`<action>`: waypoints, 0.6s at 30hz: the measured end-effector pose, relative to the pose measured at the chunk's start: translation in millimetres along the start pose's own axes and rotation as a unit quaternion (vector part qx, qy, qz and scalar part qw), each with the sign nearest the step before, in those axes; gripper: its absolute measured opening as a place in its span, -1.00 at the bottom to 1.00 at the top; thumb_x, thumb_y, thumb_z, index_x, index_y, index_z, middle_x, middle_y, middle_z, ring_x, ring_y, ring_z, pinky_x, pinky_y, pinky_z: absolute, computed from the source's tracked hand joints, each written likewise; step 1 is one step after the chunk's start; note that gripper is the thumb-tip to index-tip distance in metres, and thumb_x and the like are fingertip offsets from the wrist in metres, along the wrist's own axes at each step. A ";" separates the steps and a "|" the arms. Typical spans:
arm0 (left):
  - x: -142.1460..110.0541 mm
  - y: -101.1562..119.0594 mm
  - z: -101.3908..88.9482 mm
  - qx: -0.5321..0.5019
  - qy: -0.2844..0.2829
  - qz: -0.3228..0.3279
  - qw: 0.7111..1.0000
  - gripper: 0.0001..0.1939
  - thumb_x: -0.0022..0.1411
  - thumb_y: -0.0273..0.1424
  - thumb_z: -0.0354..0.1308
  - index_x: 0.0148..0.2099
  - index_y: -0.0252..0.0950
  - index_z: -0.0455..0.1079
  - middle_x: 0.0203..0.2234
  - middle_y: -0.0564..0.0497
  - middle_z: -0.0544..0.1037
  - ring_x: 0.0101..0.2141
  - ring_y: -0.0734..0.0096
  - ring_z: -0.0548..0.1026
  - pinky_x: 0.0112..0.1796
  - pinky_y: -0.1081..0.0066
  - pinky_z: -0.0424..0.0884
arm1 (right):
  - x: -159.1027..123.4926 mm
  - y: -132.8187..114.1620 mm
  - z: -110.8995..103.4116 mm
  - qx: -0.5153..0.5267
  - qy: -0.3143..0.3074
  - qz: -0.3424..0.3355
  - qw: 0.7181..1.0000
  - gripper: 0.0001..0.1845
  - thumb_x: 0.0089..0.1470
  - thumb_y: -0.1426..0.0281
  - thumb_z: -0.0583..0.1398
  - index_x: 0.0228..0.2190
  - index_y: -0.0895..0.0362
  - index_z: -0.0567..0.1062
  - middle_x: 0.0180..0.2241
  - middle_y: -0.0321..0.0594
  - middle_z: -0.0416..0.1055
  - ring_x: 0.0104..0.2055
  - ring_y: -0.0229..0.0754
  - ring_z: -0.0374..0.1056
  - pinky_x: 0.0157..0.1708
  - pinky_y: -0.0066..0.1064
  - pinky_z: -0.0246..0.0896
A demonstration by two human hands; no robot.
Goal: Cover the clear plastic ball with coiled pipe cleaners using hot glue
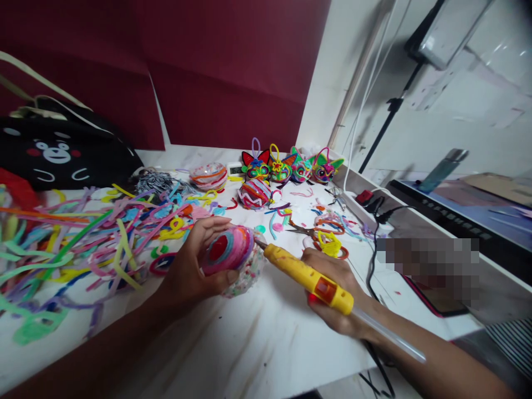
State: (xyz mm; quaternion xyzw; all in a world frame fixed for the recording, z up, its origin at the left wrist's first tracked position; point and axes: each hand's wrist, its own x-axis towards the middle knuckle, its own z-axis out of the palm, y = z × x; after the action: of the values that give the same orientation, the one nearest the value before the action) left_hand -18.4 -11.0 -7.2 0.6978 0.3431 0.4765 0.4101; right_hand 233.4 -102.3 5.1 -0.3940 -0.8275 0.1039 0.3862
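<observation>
My left hand (193,263) is wrapped round a ball (247,274) that is partly covered with coiled pipe cleaners in red, blue, pink and purple; its lower side is clear with coloured specks. In my right hand (338,277) is a yellow glue gun (291,266), its nozzle touching or just beside the ball's coiled edge. A clear glue stick (394,335) juts from the gun's rear. Scissors with orange handles (305,230) and a looped yellow pipe cleaner (329,244) lie beyond the gun.
Loose pipe cleaners (100,238) cover the table's left side. Two wrapped balls (254,194) (209,176) and several finished cat-like heads (280,168) stand at the back. A black bag (62,149) is far left. A power strip (372,210), black cord (371,271) and phone (440,296) are right.
</observation>
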 end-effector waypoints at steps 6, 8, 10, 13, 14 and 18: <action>0.2 4.1 1.9 0.001 0.011 -0.019 1.000 -0.33 -0.15 -0.32 0.40 0.05 -0.14 0.28 0.04 -0.13 0.47 0.13 -0.01 0.43 0.12 0.09 0.38 | -4.1 0.6 4.1 0.016 0.001 -0.022 1.000 -0.90 0.08 0.37 0.09 -0.39 0.03 0.20 -0.46 -0.28 0.22 -0.46 -0.18 0.18 -0.52 -0.34 0.09; 0.4 4.3 2.2 -0.007 0.014 -0.025 1.000 -0.33 -0.14 -0.31 0.40 0.06 -0.14 0.27 0.04 -0.12 0.48 0.13 -0.01 0.43 0.10 0.11 0.39 | -6.0 0.9 5.9 0.024 -0.001 -0.030 0.999 -0.91 0.08 0.37 0.09 -0.39 0.05 0.21 -0.46 -0.28 0.22 -0.45 -0.19 0.19 -0.52 -0.34 0.09; 0.7 4.6 2.2 -0.008 0.014 -0.028 0.999 -0.32 -0.15 -0.31 0.41 0.05 -0.15 0.28 0.04 -0.13 0.49 0.14 -0.03 0.42 0.07 0.12 0.41 | -7.1 0.6 7.5 0.033 0.002 -0.032 0.999 -0.89 0.08 0.37 0.10 -0.40 0.06 0.21 -0.47 -0.29 0.20 -0.46 -0.21 0.18 -0.53 -0.36 0.06; 1.1 5.9 2.3 -0.003 0.012 -0.035 0.999 -0.32 -0.15 -0.31 0.41 0.05 -0.17 0.27 0.03 -0.13 0.49 0.13 -0.03 0.43 0.02 0.15 0.43 | -6.5 -1.1 8.8 0.043 0.003 -0.028 0.999 -0.88 0.06 0.38 0.11 -0.40 0.06 0.20 -0.47 -0.30 0.19 -0.48 -0.24 0.16 -0.57 -0.38 0.02; 1.1 6.6 2.7 -0.003 0.012 -0.037 0.999 -0.32 -0.15 -0.32 0.41 0.05 -0.17 0.27 0.03 -0.13 0.49 0.12 -0.02 0.43 0.02 0.16 0.43 | -5.9 -1.8 8.9 0.044 0.003 -0.030 0.999 -0.89 0.05 0.39 0.11 -0.40 0.06 0.20 -0.47 -0.31 0.19 -0.48 -0.24 0.15 -0.57 -0.39 0.02; -0.3 8.5 5.1 -0.010 0.007 -0.045 0.999 -0.31 -0.15 -0.34 0.39 0.07 -0.18 0.26 0.01 -0.13 0.49 0.08 0.04 0.46 0.00 0.19 0.43 | -6.4 -2.7 7.5 0.041 -0.010 -0.033 0.999 -0.92 0.08 0.40 0.09 -0.36 0.03 0.22 -0.46 -0.29 0.20 -0.46 -0.18 0.18 -0.56 -0.36 0.04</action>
State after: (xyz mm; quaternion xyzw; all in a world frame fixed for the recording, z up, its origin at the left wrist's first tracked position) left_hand -12.9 -16.1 -0.7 0.6742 0.3723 0.4662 0.4354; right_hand 228.9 -107.8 -2.3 -0.3497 -0.8389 0.1288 0.3966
